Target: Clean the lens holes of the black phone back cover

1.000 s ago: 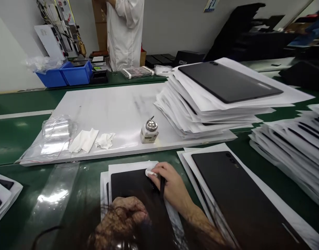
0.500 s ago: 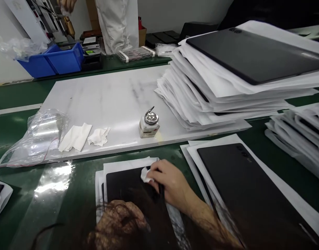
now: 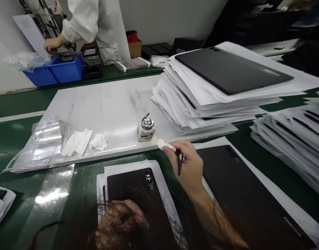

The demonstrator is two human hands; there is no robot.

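Observation:
My right hand (image 3: 186, 165) is closed on a small crumpled white wipe (image 3: 164, 144) at its fingertips. A thin black stick-like tool (image 3: 180, 163) is also tucked in its fingers. The hand is lifted off the work, just right of a small dispenser bottle (image 3: 146, 129) with a metal lid. My left hand (image 3: 123, 220) rests on a black tablet back cover (image 3: 134, 185), which lies on white sheets. Strands of hair cover much of this hand and hide its fingers. The cover's camera lenses show at its upper right corner.
A second black cover (image 3: 234, 184) lies on paper at right. Behind it rises a tall stack of paper-interleaved covers (image 3: 185, 100). Folded wipes (image 3: 77, 141) and a plastic bag (image 3: 46, 139) lie on the white board (image 3: 102, 100). A co-worker's hand (image 3: 55, 43) is above blue bins (image 3: 68, 67).
My right hand has moved up and right off the cover with the wipe, baring the lenses. My left hand stays put. The co-worker's arm has come lower, over the bins.

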